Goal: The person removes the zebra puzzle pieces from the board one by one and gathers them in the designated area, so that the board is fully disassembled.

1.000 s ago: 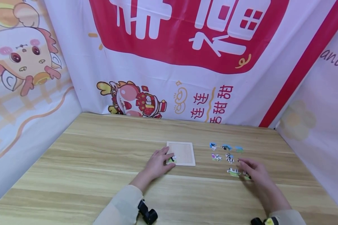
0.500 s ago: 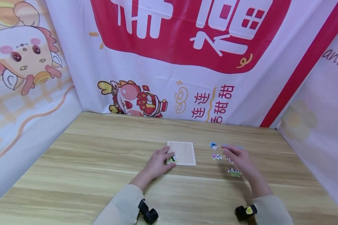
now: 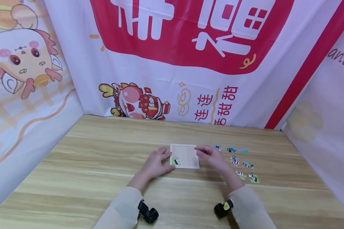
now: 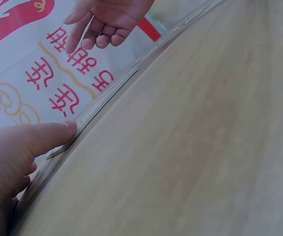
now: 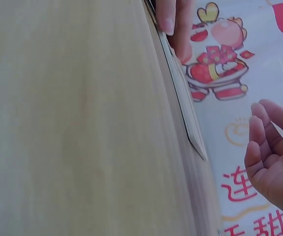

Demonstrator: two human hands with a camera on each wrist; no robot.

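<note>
My left hand (image 3: 154, 163) rests at the left side of a small square puzzle tray (image 3: 197, 159), thumb at its near left corner and fingertips along the left rim. In the left wrist view the extended thumb (image 4: 50, 136) touches the tray's edge. One puzzle piece (image 3: 176, 161), green with black and white, lies in the near left corner of the tray. My right hand (image 3: 213, 156) hovers at the tray's far right corner. Its fingers hang loosely curled in the right wrist view (image 5: 274, 157), and no piece shows between them.
Right of the tray, loose puzzle pieces lie in rough rows, among them a blue-topped piece (image 3: 231, 149), a striped one (image 3: 234, 160) and a green one (image 3: 254, 177). My right forearm partly covers some. A printed cloth (image 3: 160, 70) hangs behind the wooden table (image 3: 103, 152).
My right hand has swept left from the loose pieces to the tray's right side. My left fingers have drawn back from the piece in the tray to the rim.
</note>
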